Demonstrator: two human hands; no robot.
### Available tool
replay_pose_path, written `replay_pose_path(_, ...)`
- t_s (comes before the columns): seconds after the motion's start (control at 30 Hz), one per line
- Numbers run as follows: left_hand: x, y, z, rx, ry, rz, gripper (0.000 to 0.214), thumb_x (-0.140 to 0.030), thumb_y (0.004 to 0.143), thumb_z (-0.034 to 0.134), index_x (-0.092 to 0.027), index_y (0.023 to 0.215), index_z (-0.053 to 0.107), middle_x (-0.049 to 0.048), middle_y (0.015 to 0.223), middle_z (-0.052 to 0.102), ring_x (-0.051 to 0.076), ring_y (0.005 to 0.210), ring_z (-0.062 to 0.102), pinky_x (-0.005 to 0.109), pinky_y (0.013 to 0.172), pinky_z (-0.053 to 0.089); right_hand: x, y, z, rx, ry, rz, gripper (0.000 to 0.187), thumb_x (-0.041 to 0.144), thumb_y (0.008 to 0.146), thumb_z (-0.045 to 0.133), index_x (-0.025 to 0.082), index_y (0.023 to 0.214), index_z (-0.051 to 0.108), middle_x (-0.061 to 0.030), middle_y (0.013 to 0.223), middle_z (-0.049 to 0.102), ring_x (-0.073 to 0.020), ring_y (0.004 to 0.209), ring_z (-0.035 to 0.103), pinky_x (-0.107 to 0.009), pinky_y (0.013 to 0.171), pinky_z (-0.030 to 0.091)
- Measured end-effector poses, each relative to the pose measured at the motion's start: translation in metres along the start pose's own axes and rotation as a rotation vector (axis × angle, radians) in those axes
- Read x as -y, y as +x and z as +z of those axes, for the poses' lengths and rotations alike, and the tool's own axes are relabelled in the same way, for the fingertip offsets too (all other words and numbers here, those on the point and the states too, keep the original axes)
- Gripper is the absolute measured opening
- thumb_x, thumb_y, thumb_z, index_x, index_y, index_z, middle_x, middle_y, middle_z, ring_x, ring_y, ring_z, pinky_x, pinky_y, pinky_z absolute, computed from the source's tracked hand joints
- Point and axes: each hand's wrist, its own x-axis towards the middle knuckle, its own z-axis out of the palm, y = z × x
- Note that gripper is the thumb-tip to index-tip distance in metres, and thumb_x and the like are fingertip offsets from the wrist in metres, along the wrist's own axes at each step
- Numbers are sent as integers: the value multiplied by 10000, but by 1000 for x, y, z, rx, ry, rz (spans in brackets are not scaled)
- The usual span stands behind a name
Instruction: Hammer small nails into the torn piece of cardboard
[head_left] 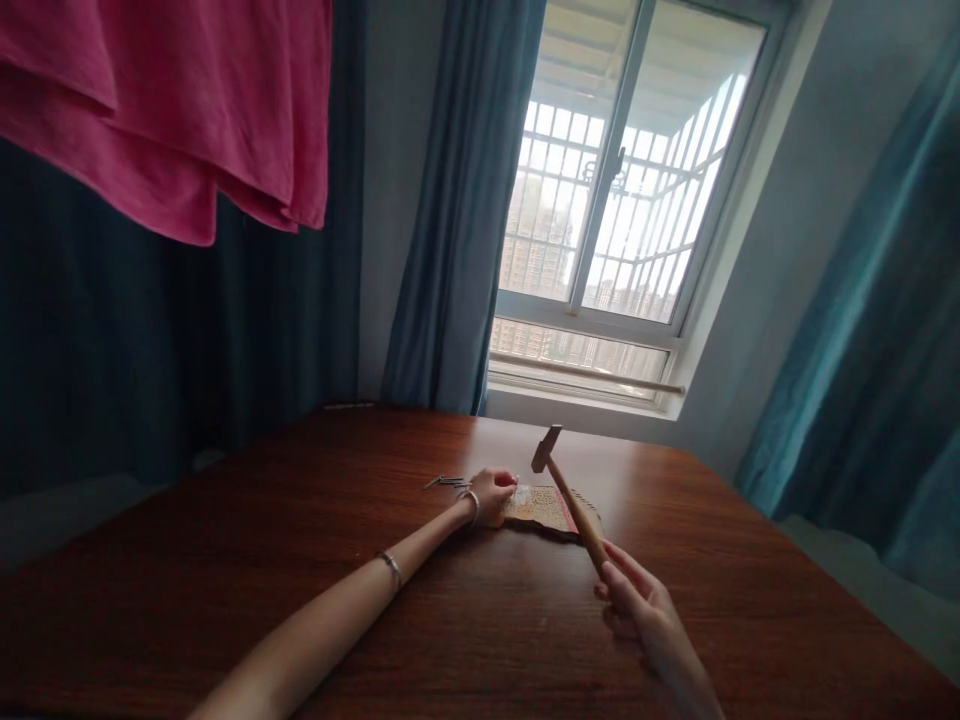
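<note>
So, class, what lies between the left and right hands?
In the head view, a patterned board lies between the left hand and right hand, partly hidden by the hammer.

I get one tilted head view, facing forward and down across the near counter (465, 630) toward the farther window (606, 190).

On the table (465, 610), the board (544, 508) lies toward the far middle, with the left hand (493, 490) at its left end and the nails (448, 482) just left of that hand. Nearer and to the right is the right hand (637, 597), holding the hammer (576, 510), which slants far and left from it. Behind the table stands the window (592, 210), between a left curtain (461, 230) and a right curtain (862, 340); a cloth (187, 110) hangs high on the left.
</note>
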Motion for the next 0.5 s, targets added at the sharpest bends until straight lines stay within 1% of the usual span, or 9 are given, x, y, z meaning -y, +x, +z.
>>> replay_pose_path(0.1,-1,-1,0,-14,-1,-16,206,-313,635,603,-141,727,671,39,718,673,156,700,591,226,639,428,1,-1,9,63,42,33,642,443,609,700,196,1162,488,45,592,510,10,324,274,-121,307,128)
replay_pose_path(0.23,1,0,0,9,-5,-14,213,-311,634,606,-130,728,667,48,731,675,160,699,594,232,639,430,-4,6,16,109,62,52,610,425,651,678,204,1179,466,53,596,492,16,335,258,-114,314,119)
replay_pose_path(0.37,6,2,1,15,0,11,222,-308,643,596,-122,744,664,55,749,674,161,706,598,231,637,432,-7,16,17,106,66,50,627,412,661,673,216,1205,432,64,595,471,13,341,250,-116,318,106)
replay_pose_path(0.5,4,1,-1,38,14,13,225,-316,650,587,-129,748,666,47,744,675,160,708,599,230,637,435,-7,20,14,143,37,78,623,414,658,674,215,1202,447,58,598,480,12,345,263,-117,318,118)
